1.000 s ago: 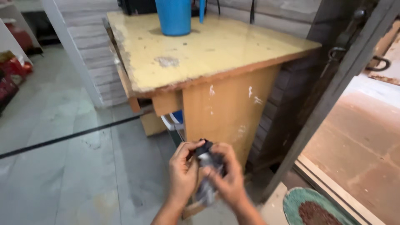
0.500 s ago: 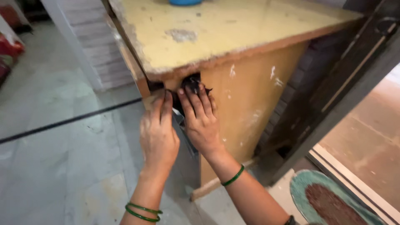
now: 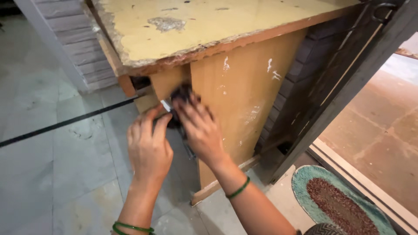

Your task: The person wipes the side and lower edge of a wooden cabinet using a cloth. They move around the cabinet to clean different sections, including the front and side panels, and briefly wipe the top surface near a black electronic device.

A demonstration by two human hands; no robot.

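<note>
Both my hands are raised to the front of a worn wooden table with a chipped yellow top. My right hand grips a small crumpled black thing and presses it against the table's side panel, just under the top. My left hand is right beside it, fingers curled near the same dark thing; whether it grips it I cannot tell. Green bangles ring both wrists.
Grey floor tiles with a dark strip lie to the left. A dark door frame leans at the right, with a reddish floor beyond. An oval green and brown mat lies at the bottom right. A pale ribbed wall stands behind the table.
My hands rose from low in front of the table leg to its upper edge with the black thing, then dropped slightly. The view moved closer, and the blue bucket left the view.
</note>
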